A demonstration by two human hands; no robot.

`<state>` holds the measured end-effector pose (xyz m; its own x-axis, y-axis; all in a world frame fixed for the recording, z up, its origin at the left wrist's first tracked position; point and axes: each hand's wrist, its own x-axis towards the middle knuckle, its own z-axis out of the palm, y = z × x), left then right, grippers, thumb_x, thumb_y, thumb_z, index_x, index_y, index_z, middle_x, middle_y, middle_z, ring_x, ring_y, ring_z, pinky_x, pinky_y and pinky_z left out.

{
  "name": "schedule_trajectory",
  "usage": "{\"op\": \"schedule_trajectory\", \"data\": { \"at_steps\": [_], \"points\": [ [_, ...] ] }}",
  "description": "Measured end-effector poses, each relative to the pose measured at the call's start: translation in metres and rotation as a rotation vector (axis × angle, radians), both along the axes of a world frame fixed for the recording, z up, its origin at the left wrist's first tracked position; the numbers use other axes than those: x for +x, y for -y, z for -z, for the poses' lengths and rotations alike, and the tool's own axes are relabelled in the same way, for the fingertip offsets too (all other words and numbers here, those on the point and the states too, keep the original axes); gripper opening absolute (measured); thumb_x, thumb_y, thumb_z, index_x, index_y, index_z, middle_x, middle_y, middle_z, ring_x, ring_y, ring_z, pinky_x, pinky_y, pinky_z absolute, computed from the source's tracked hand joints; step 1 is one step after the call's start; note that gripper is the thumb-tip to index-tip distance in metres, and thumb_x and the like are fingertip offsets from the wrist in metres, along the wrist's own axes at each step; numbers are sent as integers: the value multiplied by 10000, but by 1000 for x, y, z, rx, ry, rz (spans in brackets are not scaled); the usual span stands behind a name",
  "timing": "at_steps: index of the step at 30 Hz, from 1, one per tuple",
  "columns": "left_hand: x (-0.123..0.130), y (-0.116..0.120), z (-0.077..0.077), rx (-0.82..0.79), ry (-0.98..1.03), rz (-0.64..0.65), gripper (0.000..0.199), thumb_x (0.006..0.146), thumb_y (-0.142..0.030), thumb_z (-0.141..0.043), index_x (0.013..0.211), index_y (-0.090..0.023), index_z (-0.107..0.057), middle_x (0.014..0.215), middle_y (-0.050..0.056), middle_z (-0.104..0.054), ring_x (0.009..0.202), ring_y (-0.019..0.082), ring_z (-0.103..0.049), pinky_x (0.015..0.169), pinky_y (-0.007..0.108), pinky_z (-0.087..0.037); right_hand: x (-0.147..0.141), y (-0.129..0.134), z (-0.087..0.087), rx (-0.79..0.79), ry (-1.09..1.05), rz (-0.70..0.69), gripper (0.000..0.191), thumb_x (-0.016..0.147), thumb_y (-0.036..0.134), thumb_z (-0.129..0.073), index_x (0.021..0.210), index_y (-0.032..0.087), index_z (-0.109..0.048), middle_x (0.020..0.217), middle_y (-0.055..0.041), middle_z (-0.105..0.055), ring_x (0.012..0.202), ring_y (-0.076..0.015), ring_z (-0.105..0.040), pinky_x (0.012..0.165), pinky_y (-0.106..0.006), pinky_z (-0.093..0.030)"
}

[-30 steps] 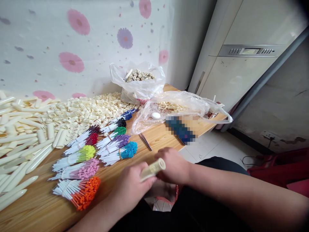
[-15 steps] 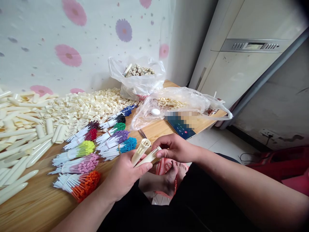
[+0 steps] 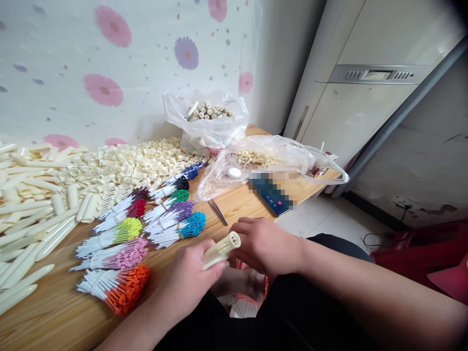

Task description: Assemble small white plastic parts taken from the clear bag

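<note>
1. Half a second back I saw two cream pieces apart; now my left hand point(image 3: 190, 280) clenches one cream tube point(image 3: 221, 249), low centre of frame, over the bench point(image 3: 62, 317) edge.
2. My right hand point(image 3: 265, 243) curls just beside the tube's open end; its grasp is hidden.
3. Coloured bundles point(image 3: 126, 229), tweezers point(image 3: 218, 211) and phone point(image 3: 272, 195) lie apart, obstructing nothing.

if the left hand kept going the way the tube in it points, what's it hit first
Most likely the right hand: the cream tube held in the left hand points up and right, its open end right beside those fingers. Depth is unclear, so it might pass just above them.
</note>
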<state>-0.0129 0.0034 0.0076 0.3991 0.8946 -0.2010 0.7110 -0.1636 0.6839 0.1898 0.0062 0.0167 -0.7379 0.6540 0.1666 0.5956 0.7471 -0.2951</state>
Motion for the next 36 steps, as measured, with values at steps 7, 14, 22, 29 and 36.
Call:
{"op": "schedule_trajectory", "data": {
  "at_steps": [7,14,22,29,36],
  "points": [
    [-3,2,-4,98,-121,195,115,786,-239,-546,726,-204,-637,659,-6,-634,622,155,-547,571,245,-344,-1,5,0,-255,119,28,117,903,255,-527,900,148,-576,847,-47,-650,714,-146,-567,607,-243,-362],
    [-9,-2,-6,12,9,176,149,769,-280,-608,656,-185,-589,628,-32,-556,609,135,-513,554,233,-342,2,3,12,-309,-60,-43,175,954,298,-506,903,144,-569,819,-37,-622,678,-125,-539,591,-225,-369],
    [-9,-8,-7,-52,116,126,149,741,-299,-651,687,-176,-588,647,-43,-535,631,127,-505,570,221,-365,4,-1,19,-289,-198,-87,265,978,383,-467,868,150,-532,826,-37,-588,666,-118,-495,612,-226,-382],
    [-8,-8,-11,10,16,149,190,760,-324,-627,645,-183,-574,607,-42,-543,590,128,-505,539,223,-337,-1,1,16,-306,-171,-30,229,951,362,-537,885,143,-555,786,-19,-581,634,-110,-486,576,-214,-367],
    [-5,-3,-3,-104,143,19,134,755,-304,-623,812,-188,-655,742,-17,-667,694,167,-591,609,232,-417,3,-1,15,100,-75,-15,313,974,414,-455,909,133,-574,867,-78,-590,723,-166,-506,659,-285,-416]
  ]
}}
